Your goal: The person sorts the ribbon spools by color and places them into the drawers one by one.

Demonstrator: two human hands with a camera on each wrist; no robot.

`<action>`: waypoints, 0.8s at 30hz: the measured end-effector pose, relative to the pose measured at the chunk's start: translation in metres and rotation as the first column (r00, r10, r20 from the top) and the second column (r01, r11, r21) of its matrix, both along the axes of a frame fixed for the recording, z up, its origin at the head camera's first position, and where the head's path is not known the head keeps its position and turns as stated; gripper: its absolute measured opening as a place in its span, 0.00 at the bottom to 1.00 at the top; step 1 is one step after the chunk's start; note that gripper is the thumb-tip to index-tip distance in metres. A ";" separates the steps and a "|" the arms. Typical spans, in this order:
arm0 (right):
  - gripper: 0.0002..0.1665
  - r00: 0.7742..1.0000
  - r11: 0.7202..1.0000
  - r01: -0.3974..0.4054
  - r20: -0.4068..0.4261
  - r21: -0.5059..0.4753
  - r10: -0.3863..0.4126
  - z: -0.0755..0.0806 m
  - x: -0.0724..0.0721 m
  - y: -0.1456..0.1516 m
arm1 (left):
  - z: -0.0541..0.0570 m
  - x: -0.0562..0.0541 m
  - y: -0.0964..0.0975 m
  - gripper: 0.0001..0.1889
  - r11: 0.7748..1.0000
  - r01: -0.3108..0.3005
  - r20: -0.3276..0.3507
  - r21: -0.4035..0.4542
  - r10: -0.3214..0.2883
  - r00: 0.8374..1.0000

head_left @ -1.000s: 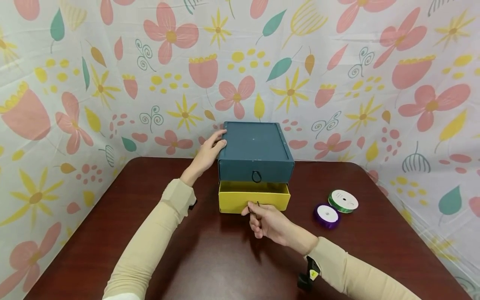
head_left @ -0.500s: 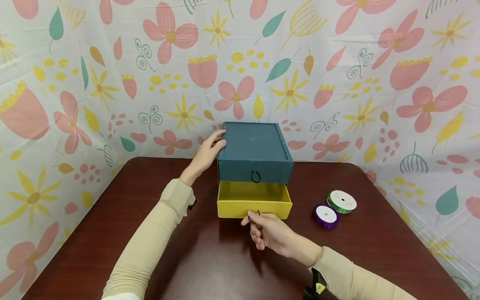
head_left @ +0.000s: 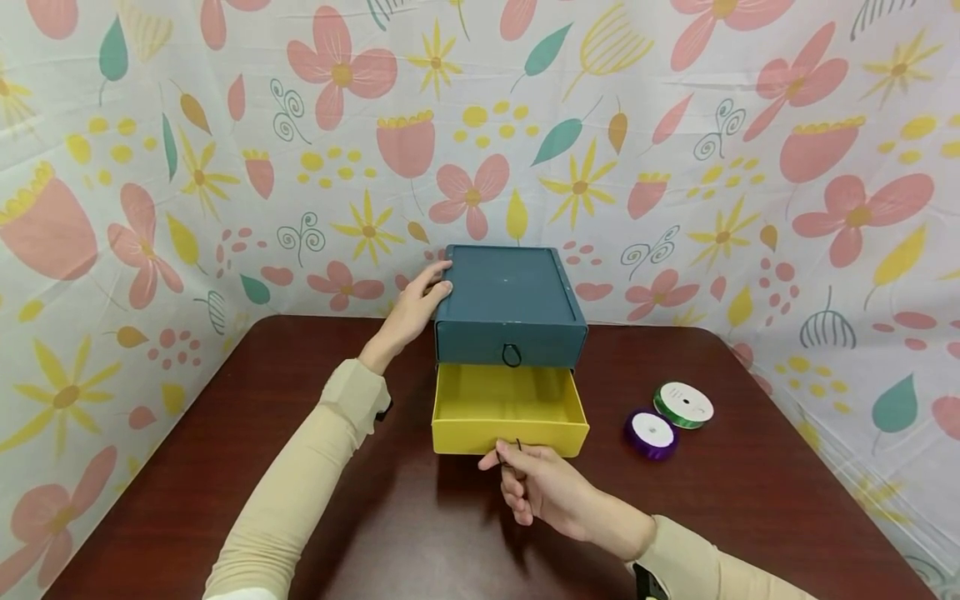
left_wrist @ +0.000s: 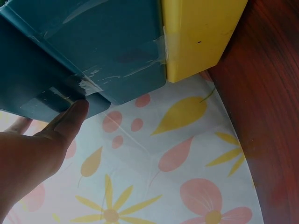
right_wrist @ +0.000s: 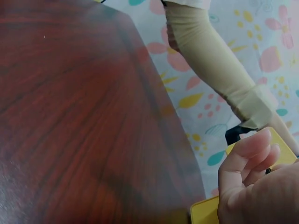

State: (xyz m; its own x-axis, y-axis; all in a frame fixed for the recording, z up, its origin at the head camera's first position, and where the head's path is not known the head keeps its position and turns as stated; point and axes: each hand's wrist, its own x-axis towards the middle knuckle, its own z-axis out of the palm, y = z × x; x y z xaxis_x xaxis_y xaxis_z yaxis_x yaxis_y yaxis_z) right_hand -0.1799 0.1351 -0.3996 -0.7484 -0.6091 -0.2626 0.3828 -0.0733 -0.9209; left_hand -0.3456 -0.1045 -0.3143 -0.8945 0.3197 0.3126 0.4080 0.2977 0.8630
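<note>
A two-tier drawer box stands on the table, with a dark teal upper unit over a yellow drawer. The yellow drawer is pulled well out toward me, and its yellow inside floor shows. At its front my right hand pinches the thin black loop pull between thumb and curled fingers. My left hand rests on the teal unit's upper left edge. In the left wrist view its thumb lies against the teal side, fingers loosely extended.
On the right lie two ribbon spools, one purple and one green with a white face. A second black loop hangs on the teal front. Behind the dark red wooden table hangs a floral cloth.
The yellow drawer has slid farther out toward me, showing more of its inside. My right hand has moved back with its loop. The left hand has stayed at the teal unit's edge.
</note>
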 end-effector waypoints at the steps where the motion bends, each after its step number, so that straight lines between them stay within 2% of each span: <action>1: 0.20 1.000 1.000 0.001 0.002 0.003 -0.001 0.000 0.001 0.000 | 0.000 0.000 0.000 0.28 1.000 -0.001 0.001 0.000 0.001 1.000; 24: 0.21 1.000 1.000 -0.017 0.023 0.006 0.017 0.002 0.023 0.000 | -0.001 -0.002 -0.001 0.27 1.000 -0.012 0.009 0.002 0.012 1.000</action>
